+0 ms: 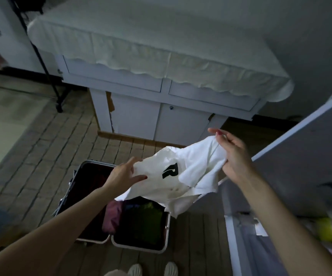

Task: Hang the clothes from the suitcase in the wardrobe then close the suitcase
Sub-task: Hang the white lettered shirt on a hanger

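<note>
Two pale shoes of yours show at the bottom edge. Just beyond them the suitcase lies open on the floor, with what look like dark, pink and green clothes inside, dim in this light. Above it you hold a white T-shirt with a black print: your left hand pinches its left edge, your right hand grips bunched fabric beside the open wardrobe door. Farther off stands a cloth-covered white desk.
</note>
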